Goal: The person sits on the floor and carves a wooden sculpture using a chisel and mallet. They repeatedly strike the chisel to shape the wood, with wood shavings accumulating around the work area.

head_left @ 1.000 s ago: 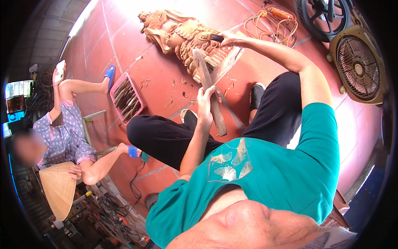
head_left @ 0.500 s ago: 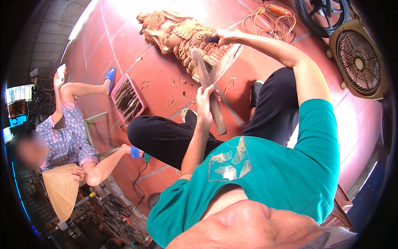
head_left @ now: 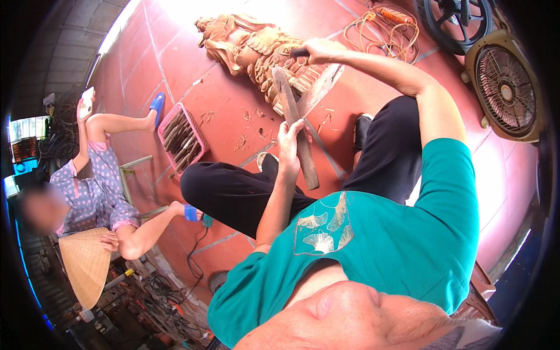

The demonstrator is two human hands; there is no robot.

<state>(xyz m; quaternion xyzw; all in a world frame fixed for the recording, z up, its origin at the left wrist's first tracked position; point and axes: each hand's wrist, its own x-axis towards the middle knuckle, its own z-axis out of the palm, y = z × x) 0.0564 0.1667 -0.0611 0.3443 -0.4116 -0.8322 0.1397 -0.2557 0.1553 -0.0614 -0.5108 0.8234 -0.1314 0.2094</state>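
A carved wooden statue (head_left: 248,49) lies on the tiled floor in front of me, its pale, split base end toward my right side. My left hand (head_left: 288,146) is closed around a long flat wooden bar (head_left: 306,163), whose far end overlaps the statue's lower part. At the base end, my right hand (head_left: 319,51) grips a short dark handle (head_left: 299,52) that sticks out leftward over the carving. The rest of that tool is hidden by the hand.
A pink basket (head_left: 201,140) of wooden-handled tools stands left of my knee, near wood chips (head_left: 242,142). Another person (head_left: 96,186) sits at the left holding a phone and a conical hat (head_left: 86,265). A coiled orange cord (head_left: 379,35), wheel (head_left: 454,23) and fan (head_left: 505,90) are at the right.
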